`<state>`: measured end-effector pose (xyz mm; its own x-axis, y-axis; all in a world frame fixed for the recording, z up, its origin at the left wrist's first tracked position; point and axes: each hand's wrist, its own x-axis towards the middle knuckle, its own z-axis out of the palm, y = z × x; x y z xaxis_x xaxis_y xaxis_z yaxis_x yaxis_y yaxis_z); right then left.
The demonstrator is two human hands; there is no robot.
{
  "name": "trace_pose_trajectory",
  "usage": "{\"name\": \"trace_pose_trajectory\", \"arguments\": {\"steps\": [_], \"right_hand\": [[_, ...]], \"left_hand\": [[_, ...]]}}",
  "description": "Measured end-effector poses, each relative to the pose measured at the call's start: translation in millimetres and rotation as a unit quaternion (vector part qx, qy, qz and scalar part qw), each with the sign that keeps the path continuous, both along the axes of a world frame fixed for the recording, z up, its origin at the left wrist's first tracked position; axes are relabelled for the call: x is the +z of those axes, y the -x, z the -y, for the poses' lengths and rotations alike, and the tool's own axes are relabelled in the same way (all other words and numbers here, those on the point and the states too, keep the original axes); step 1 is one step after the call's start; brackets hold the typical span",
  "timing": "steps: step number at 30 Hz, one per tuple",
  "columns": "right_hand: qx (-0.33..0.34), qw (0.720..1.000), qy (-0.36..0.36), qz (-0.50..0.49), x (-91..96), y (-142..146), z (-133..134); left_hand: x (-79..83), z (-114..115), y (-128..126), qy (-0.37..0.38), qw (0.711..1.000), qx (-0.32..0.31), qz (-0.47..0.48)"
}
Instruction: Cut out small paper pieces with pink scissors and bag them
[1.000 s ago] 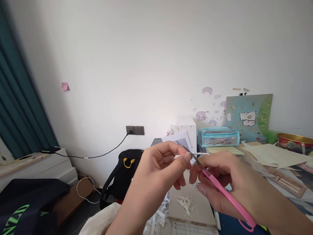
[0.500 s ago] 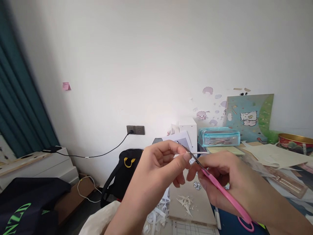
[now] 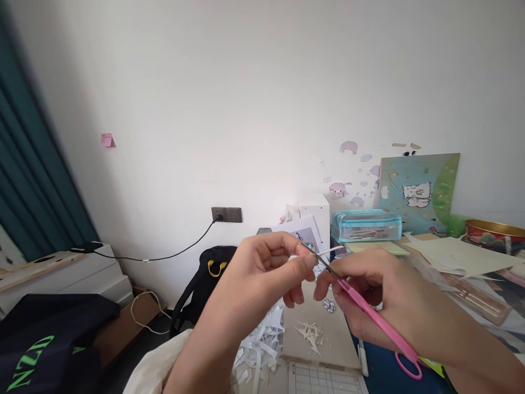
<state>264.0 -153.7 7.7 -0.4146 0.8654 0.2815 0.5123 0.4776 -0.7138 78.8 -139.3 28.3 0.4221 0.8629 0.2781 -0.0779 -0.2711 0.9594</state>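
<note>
Pink-handled scissors [image 3: 379, 317] slant up and to the left, gripped by my right hand [image 3: 369, 279] with its fingers curled around the handle. My left hand [image 3: 273, 268] pinches a thin white piece of paper [image 3: 332, 250], seen nearly edge-on, between thumb and fingers. The blades lie against that piece, their tips close to my left fingertips. Below both hands, a brown board [image 3: 295, 306] carries a small heap of pale paper clippings [image 3: 310, 334] and a little black-and-white cutout [image 3: 328, 305].
White paper scraps [image 3: 260, 345] pile up left of the board. Gridded paper [image 3: 324, 377] and a white pen [image 3: 363, 358] lie close by. Behind stand a clear blue pencil case [image 3: 367, 226] and a white box [image 3: 315, 216]. Cream paper sheets [image 3: 463, 254] cover the right side.
The white piece has tilted, its free end now pointing further up. Both hands stay close together, and the scissors have shifted only slightly. The view has moved a little.
</note>
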Motion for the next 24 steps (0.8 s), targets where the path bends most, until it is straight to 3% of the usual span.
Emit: {"name": "trace_pose_trajectory", "arguments": {"steps": [5, 10, 17, 24], "right_hand": [[0.013, 1.000, 0.015, -0.011, -0.6, -1.1, -2.0], [-0.012, 0.998, 0.024, -0.054, 6.5, 9.5, -0.2], [-0.073, 0.994, -0.071, -0.050, 2.2, 19.0, -0.6], [-0.091, 0.981, -0.165, -0.052, -5.7, 19.4, -5.1]], "left_hand": [[-0.7, -3.4, -0.1, 0.007, 1.000, -0.007, 0.006], [-2.5, -6.4, -9.2, -0.003, 0.998, 0.031, 0.052], [-8.6, -5.3, -18.0, -0.021, 0.995, 0.033, 0.090], [-11.2, -4.6, -15.1, -0.031, 0.994, 0.037, 0.095]]}}
